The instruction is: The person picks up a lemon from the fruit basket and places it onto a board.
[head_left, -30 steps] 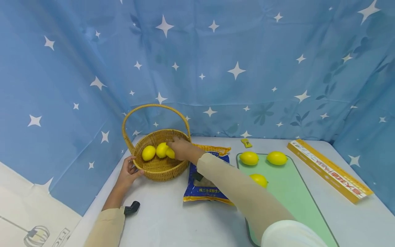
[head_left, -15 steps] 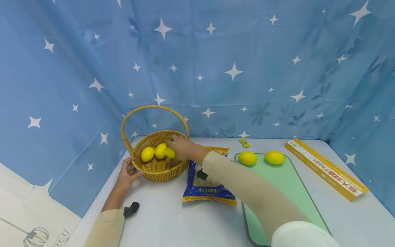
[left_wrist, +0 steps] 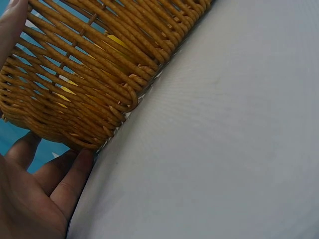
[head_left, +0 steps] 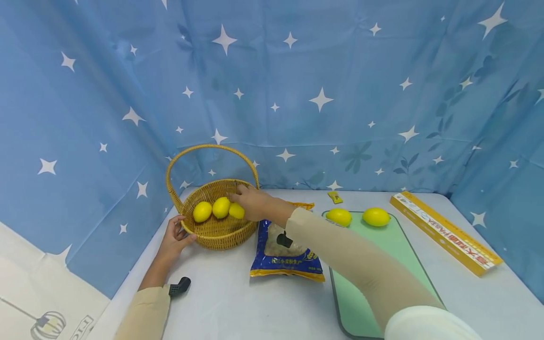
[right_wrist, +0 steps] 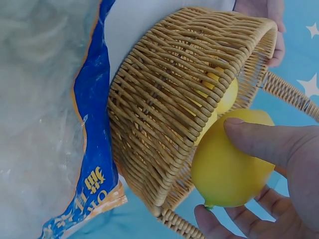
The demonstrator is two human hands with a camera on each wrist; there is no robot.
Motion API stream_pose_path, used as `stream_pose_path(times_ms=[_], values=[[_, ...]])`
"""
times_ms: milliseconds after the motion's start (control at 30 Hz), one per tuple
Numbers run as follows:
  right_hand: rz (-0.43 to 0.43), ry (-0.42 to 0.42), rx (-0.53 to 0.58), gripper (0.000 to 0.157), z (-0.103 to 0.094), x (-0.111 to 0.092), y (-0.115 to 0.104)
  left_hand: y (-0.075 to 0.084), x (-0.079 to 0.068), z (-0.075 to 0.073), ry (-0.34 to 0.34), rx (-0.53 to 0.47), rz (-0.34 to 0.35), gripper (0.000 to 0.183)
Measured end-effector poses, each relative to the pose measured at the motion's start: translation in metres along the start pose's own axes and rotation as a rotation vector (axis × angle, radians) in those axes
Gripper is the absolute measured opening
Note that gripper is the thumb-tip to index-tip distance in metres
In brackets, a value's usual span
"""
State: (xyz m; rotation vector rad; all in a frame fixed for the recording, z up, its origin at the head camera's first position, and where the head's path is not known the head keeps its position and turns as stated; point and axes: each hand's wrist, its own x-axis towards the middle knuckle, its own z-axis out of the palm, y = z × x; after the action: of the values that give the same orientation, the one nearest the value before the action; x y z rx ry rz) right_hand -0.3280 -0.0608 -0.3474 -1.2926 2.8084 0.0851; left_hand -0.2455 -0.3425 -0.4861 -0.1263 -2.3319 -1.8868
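Note:
A wicker basket [head_left: 225, 241] with a tall hooped handle stands at the back left of the table. My left hand [head_left: 173, 242] grips its left side, fingers and thumb spread around the woven wall. Over the basket's right part, my right hand [head_left: 251, 203] holds a yellow lemon [right_wrist: 234, 159] at the rim, thumb on one side and fingers on the other. Two more lemons lie inside the basket, a left lemon [head_left: 202, 212] and a middle lemon [head_left: 221, 208]. The right hand's fingertips are partly hidden behind the lemon in the right wrist view.
Right of the basket lies a blue and orange food bag [head_left: 286, 264], partly under the right forearm. Farther right, a green cutting board [head_left: 357, 302] carries two visible lemons [head_left: 376, 216]. Beyond are a small yellow packet [head_left: 335, 197] and a long pasta box [head_left: 446, 231].
The right hand stays over the basket, and slightly more of its lemon shows. The right forearm has swung rightward, covering a third lemon on the board. The left hand keeps its grip.

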Motion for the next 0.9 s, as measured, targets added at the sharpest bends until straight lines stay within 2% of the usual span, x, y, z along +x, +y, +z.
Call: stream_pose_path(times_ms=[433,733,900], values=[[-0.026,0.004,0.003,0.063,-0.011,-0.022,0.001,0.003,-0.003,-0.001,0.001,0.012,-0.023,0.068],[-0.039,0.045,0.085,0.059,-0.004,-0.038,0.022,0.003,0.0,-0.002,-0.002,0.021,-0.043,0.069],[-0.016,0.04,0.11,0.059,-0.005,-0.05,0.038,0.014,-0.004,0.001,-0.014,-0.002,-0.055,0.069]])
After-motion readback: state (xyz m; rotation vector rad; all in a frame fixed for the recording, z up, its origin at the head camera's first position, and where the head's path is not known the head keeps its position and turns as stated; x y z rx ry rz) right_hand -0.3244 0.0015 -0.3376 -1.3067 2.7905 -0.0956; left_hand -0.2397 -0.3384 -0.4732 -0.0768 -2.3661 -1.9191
